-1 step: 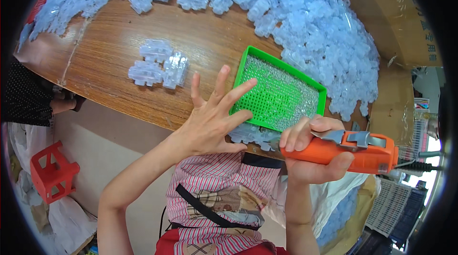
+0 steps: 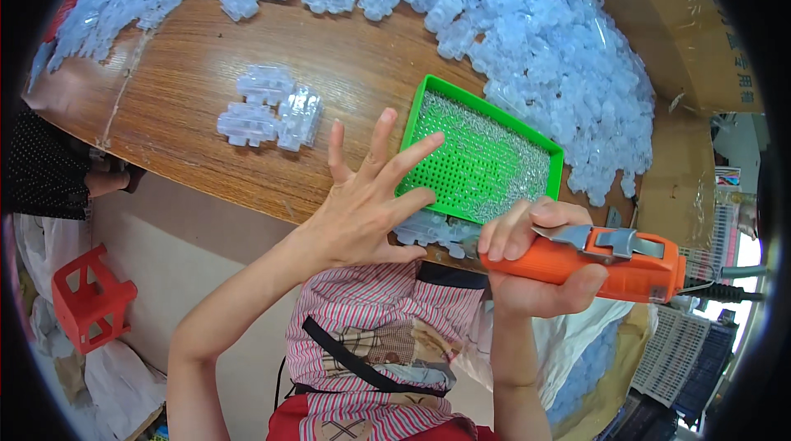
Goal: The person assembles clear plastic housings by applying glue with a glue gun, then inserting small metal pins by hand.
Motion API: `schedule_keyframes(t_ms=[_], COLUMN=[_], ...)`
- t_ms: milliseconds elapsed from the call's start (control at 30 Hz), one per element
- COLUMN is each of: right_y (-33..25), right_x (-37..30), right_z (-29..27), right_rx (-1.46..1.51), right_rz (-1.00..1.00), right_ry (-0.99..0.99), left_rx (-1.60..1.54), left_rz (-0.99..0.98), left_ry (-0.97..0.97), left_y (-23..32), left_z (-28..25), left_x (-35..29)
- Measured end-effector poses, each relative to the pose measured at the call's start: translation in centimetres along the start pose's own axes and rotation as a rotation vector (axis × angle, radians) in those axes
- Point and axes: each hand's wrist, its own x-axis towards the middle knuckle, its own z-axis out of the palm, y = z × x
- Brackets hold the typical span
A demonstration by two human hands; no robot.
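My right hand [image 2: 540, 255] is wrapped around an orange electric screwdriver [image 2: 626, 276] with a grey metal lever along its side. The tool lies sideways, its cord leading off to the right and its tip end pointing left. My left hand [image 2: 362, 206] is held with fingers spread and nothing in them, beside the near left corner of a green tray [image 2: 412, 132]. Small silvery screws [image 2: 527, 165] fill much of that tray, standing in its holes or lying loose. Between my hands, at the table's near edge, clear plastic pieces [image 2: 437, 231] are partly hidden.
A few joined clear plastic parts [image 2: 270, 107] sit left of the tray on the wooden table [image 2: 189, 78]. Heaped clear parts [image 2: 527, 37] cover the back and right, against a cardboard wall [image 2: 684, 70]. A red stool [image 2: 95, 297] stands on the floor at left, near another person's leg.
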Motion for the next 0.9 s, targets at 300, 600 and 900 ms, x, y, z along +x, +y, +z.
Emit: schedule_keyframes(t_ms=[300,600,900], right_y=[1.6,1.9,1.3], right_x=[-0.3,-1.1,-1.4], right_z=[-0.4,-0.7,-0.3], right_rx=[0.011,0.103,0.010], right_rz=[-0.009,0.002,0.000], right_ry=[-0.001,-0.100,-0.187], left_rx=[-0.051,-0.078,-0.425], left_rz=[-0.006,0.016,0.069], left_ry=[-0.039,-0.052,-0.018], left_y=[-0.1,-0.4,-1.3], left_z=[0.5,0.5,1.2], left_x=[0.5,0.6,1.3])
